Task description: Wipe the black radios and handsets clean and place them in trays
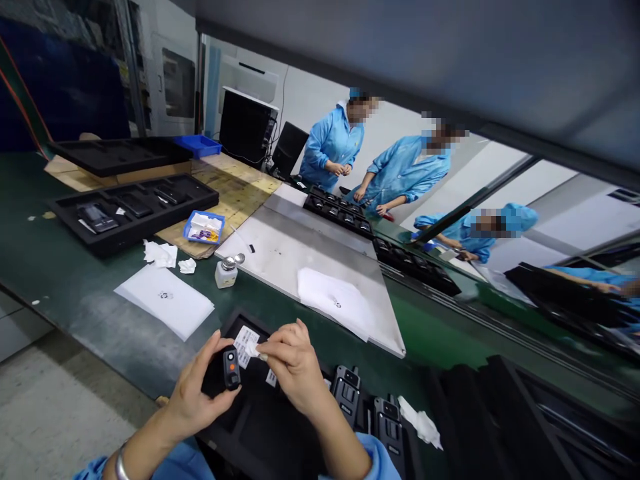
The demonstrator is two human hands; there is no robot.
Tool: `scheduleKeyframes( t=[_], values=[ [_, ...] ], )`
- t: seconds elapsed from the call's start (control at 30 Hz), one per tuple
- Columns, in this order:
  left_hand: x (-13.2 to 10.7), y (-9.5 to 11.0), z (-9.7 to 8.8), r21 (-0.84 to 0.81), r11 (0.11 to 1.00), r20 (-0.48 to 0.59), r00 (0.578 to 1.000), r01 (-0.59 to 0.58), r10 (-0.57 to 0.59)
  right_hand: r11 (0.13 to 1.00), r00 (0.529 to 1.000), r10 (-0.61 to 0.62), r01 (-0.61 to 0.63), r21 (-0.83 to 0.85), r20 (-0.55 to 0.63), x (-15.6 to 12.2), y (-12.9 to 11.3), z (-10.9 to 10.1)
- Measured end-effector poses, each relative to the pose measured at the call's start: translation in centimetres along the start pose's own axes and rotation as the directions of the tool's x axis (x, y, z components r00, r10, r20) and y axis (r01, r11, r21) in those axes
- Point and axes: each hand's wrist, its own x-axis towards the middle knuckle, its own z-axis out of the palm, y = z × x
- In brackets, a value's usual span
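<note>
My left hand is closed around a small black device with an orange button, held upright above a black foam tray. My right hand pinches a small white wipe right beside the device's top. A white label lies in the tray just behind the device. Two more black devices stand in the tray's slots to the right of my right forearm, with a crumpled white wipe beside them.
On the green bench lie white bags, a small solvent bottle, a metal plate and a blue bin. Black trays with devices sit at left. Several people in blue coats work across the conveyor.
</note>
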Motion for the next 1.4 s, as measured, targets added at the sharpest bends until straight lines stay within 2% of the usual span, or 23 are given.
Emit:
scheduleKeyframes(
  t=[0.07, 0.17, 0.23, 0.37, 0.43, 0.47, 0.57, 0.67, 0.8, 0.87, 0.93, 1.03, 1.2, 1.4],
  values=[
    [0.1, 0.0, 0.1, 0.009, 1.000, 0.020, 1.000, -0.010, 0.010, 0.999, 1.000, -0.009, 0.008, 0.035, 0.027, 0.2, -0.8, 0.0],
    [0.5, 0.3, 0.2, 0.030, 0.998, 0.039, 0.998, -0.059, 0.058, 0.996, 0.985, -0.068, 0.058, 0.064, 0.157, 1.1, -2.2, 0.3],
    [0.7, 0.5, 0.0, 0.036, 0.997, 0.031, 0.997, -0.074, 0.072, 0.996, 0.978, -0.088, 0.080, 0.046, 0.190, 1.7, -2.2, 0.5],
    [0.9, 1.1, -0.4, 0.055, 0.990, 0.048, 0.991, -0.130, 0.128, 0.997, 0.998, -0.042, 0.045, -0.056, 0.046, 1.7, -0.3, 0.3],
    [1.0, 1.4, -0.5, 0.055, 0.987, 0.063, 0.987, -0.151, 0.148, 1.000, 1.000, -0.011, 0.011, -0.017, 0.011, 1.4, 0.0, -0.1],
    [1.0, 1.5, -0.4, 0.050, 0.988, 0.062, 0.987, -0.149, 0.146, 1.000, 1.000, -0.004, 0.004, 0.024, 0.031, 1.3, -0.2, -0.3],
    [1.1, 1.4, -0.3, 0.044, 0.991, 0.059, 0.991, -0.124, 0.121, 0.994, 0.982, -0.038, 0.018, 0.108, 0.185, 1.3, -1.7, -0.5],
    [1.3, 1.0, -0.2, 0.064, 0.993, 0.048, 0.994, -0.099, 0.096, 0.996, 0.964, -0.056, 0.035, 0.085, 0.260, 2.0, -2.6, 0.1],
    [1.3, 0.9, -0.3, 0.081, 0.991, 0.070, 0.993, -0.106, 0.100, 0.999, 0.997, -0.010, 0.014, -0.052, 0.079, 2.8, -1.1, 0.8],
    [1.1, 1.0, -0.3, 0.067, 0.989, 0.109, 0.986, -0.135, 0.127, 0.999, 1.000, 0.017, -0.017, -0.038, -0.002, 2.8, -0.3, 0.7],
    [1.0, 1.1, -0.3, 0.070, 0.989, 0.114, 0.986, -0.127, 0.119, 0.999, 1.000, 0.024, -0.024, 0.045, -0.015, 2.6, -0.3, 0.5],
    [1.0, 1.1, -0.2, 0.095, 0.991, 0.079, 0.993, -0.090, 0.082, 0.993, 0.999, 0.011, -0.017, 0.117, 0.053, 2.2, -1.2, 0.6],
    [1.4, 1.4, -0.4, 0.094, 0.992, 0.073, 0.994, -0.087, 0.081, 0.992, 0.984, 0.014, -0.035, 0.118, 0.176, 2.0, -2.7, 1.0],
    [1.8, 2.0, -0.6, 0.059, 0.996, 0.094, 0.993, -0.074, 0.068, 0.994, 0.950, -0.025, -0.009, 0.108, 0.310, 1.9, -3.0, -0.7]
  ],
)
